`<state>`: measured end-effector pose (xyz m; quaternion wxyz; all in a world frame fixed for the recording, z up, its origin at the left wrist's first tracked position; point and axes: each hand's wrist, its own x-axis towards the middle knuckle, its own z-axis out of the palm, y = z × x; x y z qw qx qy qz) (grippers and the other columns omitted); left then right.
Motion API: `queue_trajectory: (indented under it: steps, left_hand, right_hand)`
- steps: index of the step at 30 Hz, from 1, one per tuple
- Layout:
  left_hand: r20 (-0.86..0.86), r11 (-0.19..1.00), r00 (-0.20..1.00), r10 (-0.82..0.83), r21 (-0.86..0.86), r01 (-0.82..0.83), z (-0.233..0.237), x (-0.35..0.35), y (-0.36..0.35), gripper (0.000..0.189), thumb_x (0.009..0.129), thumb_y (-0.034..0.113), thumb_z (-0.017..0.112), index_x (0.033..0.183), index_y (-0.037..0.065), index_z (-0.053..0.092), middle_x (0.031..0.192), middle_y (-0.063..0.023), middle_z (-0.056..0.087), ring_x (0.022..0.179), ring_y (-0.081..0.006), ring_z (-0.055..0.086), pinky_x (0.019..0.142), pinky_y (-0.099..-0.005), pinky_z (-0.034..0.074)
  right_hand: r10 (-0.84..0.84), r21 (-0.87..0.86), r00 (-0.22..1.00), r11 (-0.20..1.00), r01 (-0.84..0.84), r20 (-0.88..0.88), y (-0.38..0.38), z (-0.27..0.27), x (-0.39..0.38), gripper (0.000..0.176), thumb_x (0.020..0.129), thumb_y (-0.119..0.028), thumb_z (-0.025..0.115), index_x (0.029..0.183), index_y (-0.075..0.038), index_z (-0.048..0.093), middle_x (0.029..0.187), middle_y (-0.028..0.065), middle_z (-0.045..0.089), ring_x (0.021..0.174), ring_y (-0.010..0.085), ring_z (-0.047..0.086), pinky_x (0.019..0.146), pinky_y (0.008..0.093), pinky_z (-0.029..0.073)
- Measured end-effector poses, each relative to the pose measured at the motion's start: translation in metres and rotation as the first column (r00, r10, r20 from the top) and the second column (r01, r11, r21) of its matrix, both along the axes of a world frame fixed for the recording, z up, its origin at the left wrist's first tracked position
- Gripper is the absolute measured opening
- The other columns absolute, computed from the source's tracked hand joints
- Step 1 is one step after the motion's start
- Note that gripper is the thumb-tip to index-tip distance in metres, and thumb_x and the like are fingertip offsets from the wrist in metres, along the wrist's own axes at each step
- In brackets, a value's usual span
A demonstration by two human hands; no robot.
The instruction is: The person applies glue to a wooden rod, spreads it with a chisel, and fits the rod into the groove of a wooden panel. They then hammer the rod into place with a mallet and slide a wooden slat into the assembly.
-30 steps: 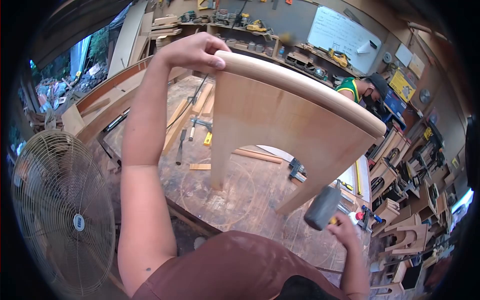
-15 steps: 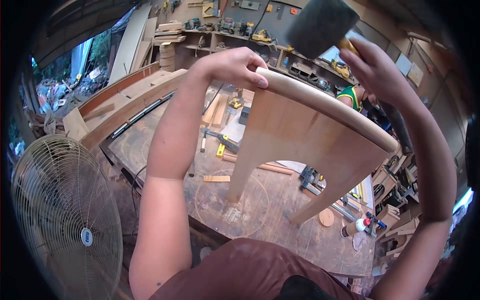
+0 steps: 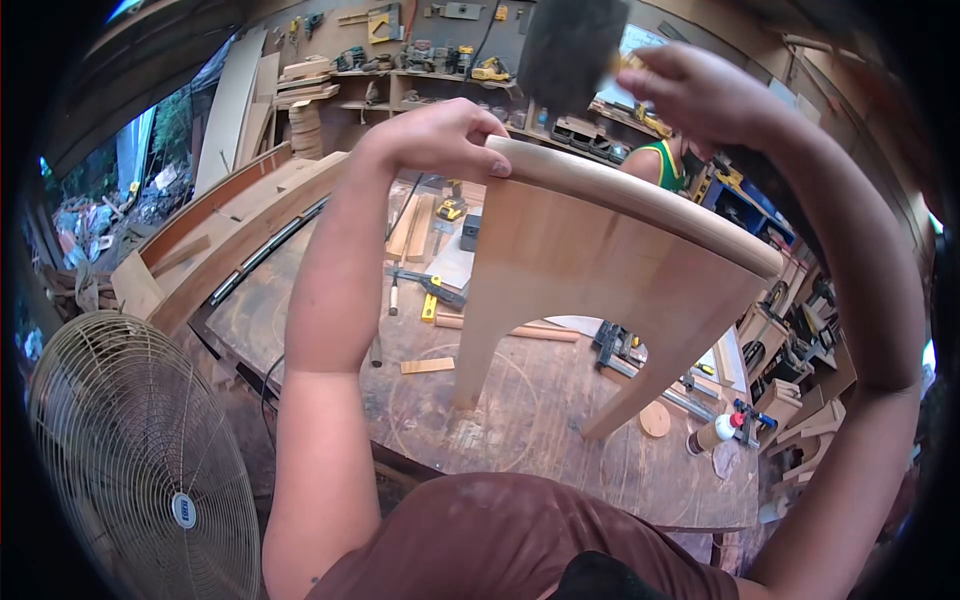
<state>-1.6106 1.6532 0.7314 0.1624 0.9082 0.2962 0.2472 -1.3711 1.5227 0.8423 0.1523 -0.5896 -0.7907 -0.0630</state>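
Note:
A pale wooden piece (image 3: 620, 260) with two legs and an arched cutout stands upright on the workbench (image 3: 500, 440), a rounded rail (image 3: 630, 190) along its top. My left hand (image 3: 445, 140) grips the rail's left end, thumb on the near side and fingers over the far side. Raised above the rail, my right hand (image 3: 700, 95) is closed round the handle of a mallet with a dark, blurred head (image 3: 570, 50).
A fan (image 3: 150, 430) stands at the left. On the bench lie a clamp (image 3: 425, 278), a small wood strip (image 3: 428, 366), a wooden disc (image 3: 655, 420) and a glue bottle (image 3: 712, 434). Behind the rail is another person (image 3: 655, 165) in green and yellow.
The mallet and my right hand have shifted left and slightly up in the view. The whole scene has also shifted left, showing more of the other person. My left hand keeps its grip.

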Motion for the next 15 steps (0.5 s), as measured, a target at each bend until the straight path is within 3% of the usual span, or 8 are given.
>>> queue_trajectory:
  steps: [3,5,6,7,9,13,14,15]
  left_hand:
    - [0.077,0.99,0.992,-0.101,-0.093,0.108,-0.009,-0.001,0.015,0.04,0.084,0.025,0.077,0.112,-0.001,0.066,0.086,0.0003,0.064,0.077,-0.0055,0.057,0.068,-0.0231,0.048]
    - [0.089,0.983,0.987,-0.133,-0.118,0.143,-0.011,-0.002,0.018,0.046,0.084,0.029,0.078,0.113,-0.003,0.065,0.089,-0.001,0.064,0.08,-0.0072,0.058,0.072,-0.0233,0.05]
    - [0.092,0.978,0.985,-0.146,-0.137,0.158,-0.01,-0.003,0.016,0.047,0.083,0.031,0.079,0.113,-0.003,0.065,0.09,-0.0009,0.064,0.081,-0.0072,0.058,0.071,-0.0232,0.049]
    - [0.09,0.973,0.983,-0.161,-0.155,0.174,-0.009,-0.003,0.015,0.048,0.083,0.032,0.079,0.113,-0.003,0.065,0.091,-0.0008,0.064,0.082,-0.0072,0.058,0.071,-0.0231,0.049]
    - [0.082,0.981,0.985,-0.154,-0.109,0.163,-0.008,-0.002,0.009,0.049,0.082,0.034,0.079,0.111,-0.002,0.065,0.09,-0.0003,0.064,0.082,-0.0069,0.058,0.072,-0.0235,0.049]
    - [-0.057,0.972,0.993,-0.108,-0.215,0.094,0.008,0.003,0.008,0.05,0.081,0.036,0.08,0.109,-0.003,0.065,0.09,-0.0014,0.065,0.082,-0.0076,0.058,0.074,-0.0246,0.048]
    - [-0.171,0.997,0.983,-0.06,-0.065,0.05,0.016,0.011,0.002,0.051,0.079,0.038,0.081,0.107,-0.002,0.065,0.09,-0.0027,0.065,0.082,-0.0097,0.059,0.074,-0.0262,0.049]
    - [-0.182,0.996,0.98,-0.08,-0.062,0.07,0.02,0.023,-0.005,0.051,0.079,0.038,0.081,0.107,-0.002,0.065,0.09,-0.0027,0.065,0.082,-0.0097,0.059,0.074,-0.0262,0.049]
  right_hand:
    - [-0.015,0.018,0.955,1.0,0.021,-0.295,0.007,0.019,0.038,0.041,0.103,-0.044,0.049,0.091,-0.005,0.056,0.055,-0.001,0.047,0.037,0.0074,0.046,0.034,0.0241,0.035]
    - [-0.115,-0.058,0.982,0.993,0.107,-0.153,0.003,0.003,0.045,0.043,0.102,-0.044,0.048,0.09,-0.003,0.056,0.055,0.0009,0.05,0.037,0.0091,0.047,0.035,0.0265,0.037]
    - [-0.206,-0.046,0.938,0.973,0.227,0.278,-0.011,-0.013,0.03,0.043,0.102,-0.041,0.049,0.09,-0.001,0.056,0.055,0.0025,0.051,0.037,0.011,0.049,0.036,0.0292,0.04]
    - [-0.148,-0.156,0.976,0.972,0.173,0.159,-0.011,-0.017,0.036,0.04,0.103,-0.038,0.049,0.094,0.0,0.056,0.055,0.003,0.051,0.038,0.012,0.051,0.037,0.0305,0.042]
    - [-0.133,-0.106,0.965,0.981,0.16,0.227,-0.016,-0.018,0.035,0.039,0.103,-0.037,0.049,0.097,0.0,0.056,0.054,0.0025,0.05,0.038,0.0123,0.052,0.038,0.0302,0.042]
    - [-0.127,-0.182,0.989,0.974,0.138,0.071,-0.023,-0.021,0.042,0.039,0.103,-0.038,0.049,0.099,0.001,0.056,0.053,0.0018,0.049,0.037,0.0123,0.052,0.036,0.0294,0.042]
    - [-0.15,-0.175,0.987,0.972,0.158,0.062,-0.032,-0.019,0.048,0.039,0.103,-0.038,0.049,0.099,0.001,0.056,0.053,0.0018,0.049,0.037,0.0123,0.052,0.036,0.0294,0.042]
    - [-0.09,-0.179,0.995,0.979,0.095,0.038,-0.045,-0.015,0.052,0.048,0.101,-0.045,0.049,0.097,0.001,0.061,0.066,0.0058,0.06,0.046,0.0134,0.056,0.043,0.0299,0.046]
